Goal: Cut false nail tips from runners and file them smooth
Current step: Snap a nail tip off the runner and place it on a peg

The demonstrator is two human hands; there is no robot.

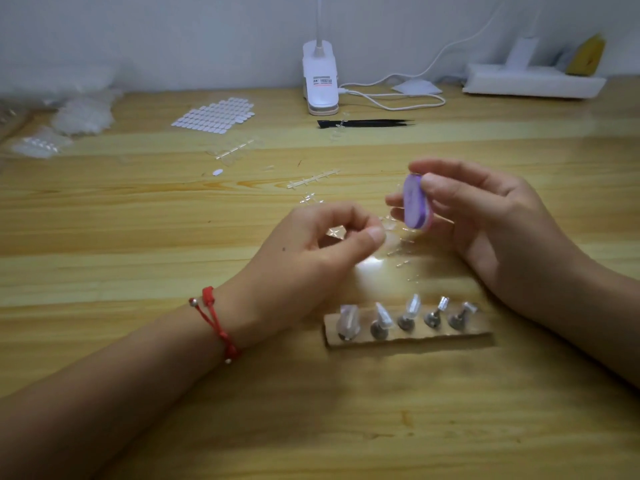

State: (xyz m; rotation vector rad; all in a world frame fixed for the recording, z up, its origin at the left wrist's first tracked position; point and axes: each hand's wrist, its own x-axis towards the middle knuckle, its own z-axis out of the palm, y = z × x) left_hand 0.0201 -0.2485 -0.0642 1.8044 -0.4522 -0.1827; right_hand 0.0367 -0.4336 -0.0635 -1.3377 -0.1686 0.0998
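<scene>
Fingers curl on both our hands above the wooden table (138, 216). Nearest to us, between the wrists, lies a flat stand (408, 336) with five pegs in a row. Three pegs carry clear nail tips pointing up and away. The tops of the other two are too small to make out. A red cord bracelet (216, 322) circles our left wrist.

Our left hand (311, 244) has its thumb pressed against the forefinger, pinching a clear nail tip (390, 241), glassy and barely visible. Just beside it, our right hand (485, 223) grips one purple file block (412, 201) between thumb and fingers. It is an oval with a pink layer at its edge. Its long axis stands nearly upright and its purple face is turned toward the left hand.

Clear offcuts lie scattered under the hands. Farther off lie two ladder-like runners (313, 178), one empty, one with tips attached. Beyond them lie a sheet of oval stickers (214, 116), one pair of black tweezers (363, 123) lying left to right, and a white lamp base (320, 81).
</scene>
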